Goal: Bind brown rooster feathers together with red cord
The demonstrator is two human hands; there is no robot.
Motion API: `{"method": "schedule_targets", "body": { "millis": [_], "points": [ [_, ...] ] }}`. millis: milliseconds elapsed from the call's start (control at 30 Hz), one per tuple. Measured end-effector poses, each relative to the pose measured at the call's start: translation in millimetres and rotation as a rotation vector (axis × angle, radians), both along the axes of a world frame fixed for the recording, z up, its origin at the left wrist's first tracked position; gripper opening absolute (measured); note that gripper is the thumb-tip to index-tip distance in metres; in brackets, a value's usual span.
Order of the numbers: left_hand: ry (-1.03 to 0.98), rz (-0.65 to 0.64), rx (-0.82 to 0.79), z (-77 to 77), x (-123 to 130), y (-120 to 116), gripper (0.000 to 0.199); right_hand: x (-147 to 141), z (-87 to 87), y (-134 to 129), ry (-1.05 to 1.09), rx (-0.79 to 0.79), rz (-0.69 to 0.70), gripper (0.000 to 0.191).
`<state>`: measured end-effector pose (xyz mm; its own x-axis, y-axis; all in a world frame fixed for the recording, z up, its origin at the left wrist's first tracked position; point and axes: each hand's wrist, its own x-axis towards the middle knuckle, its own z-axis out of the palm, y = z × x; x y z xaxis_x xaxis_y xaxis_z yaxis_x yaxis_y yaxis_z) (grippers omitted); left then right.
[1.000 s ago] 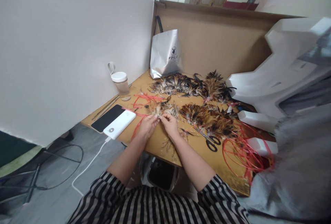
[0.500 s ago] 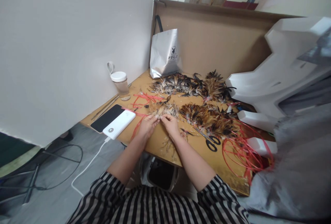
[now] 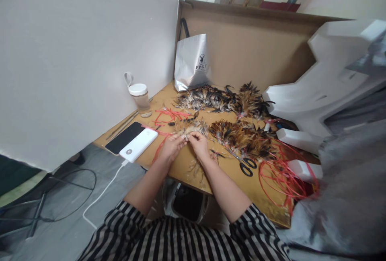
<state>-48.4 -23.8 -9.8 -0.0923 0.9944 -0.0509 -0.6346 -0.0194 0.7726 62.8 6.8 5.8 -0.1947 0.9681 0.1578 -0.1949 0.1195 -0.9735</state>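
At the near edge of a small pile of pale tan feathers (image 3: 193,126), my left hand (image 3: 173,147) and my right hand (image 3: 198,143) almost meet at the fingertips. Both are closed in a pinch on feathers at the base of the pile; the exact pieces between the fingers are too small to make out. Brown and black feather bundles (image 3: 244,138) lie right of my right hand, with more dark feathers (image 3: 211,98) behind. Black-handled scissors (image 3: 247,167) rest in front of the brown bundles. Red plastic strips (image 3: 171,114) lie beyond my left hand.
On the wooden table (image 3: 241,190), a white power bank (image 3: 138,145) overlaps a dark phone (image 3: 123,137) at the left. Behind them stands a lidded cup (image 3: 141,100). A silver bag (image 3: 191,64) leans at the back. Tangled red strips (image 3: 283,176) and white foam (image 3: 304,170) sit right.
My right fingers have shifted slightly at the feathers. Both hands otherwise keep nearly the same place, and the objects on the table have not moved.
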Motion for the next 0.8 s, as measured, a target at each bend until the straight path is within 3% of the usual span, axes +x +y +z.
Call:
{"method": "schedule_targets", "body": {
  "millis": [433, 800],
  "points": [
    [0.067, -0.06, 0.0, 1.4, -0.8, -1.2, 0.03, 1.3, -6.8, 2.9, -0.093, 0.074, -0.071, 0.014],
    [0.083, -0.005, -0.035, 2.8, 2.3, -1.2, 0.032, -0.9, -6.8, 1.0, -0.153, 0.116, -0.081, 0.017]
  ]
}}
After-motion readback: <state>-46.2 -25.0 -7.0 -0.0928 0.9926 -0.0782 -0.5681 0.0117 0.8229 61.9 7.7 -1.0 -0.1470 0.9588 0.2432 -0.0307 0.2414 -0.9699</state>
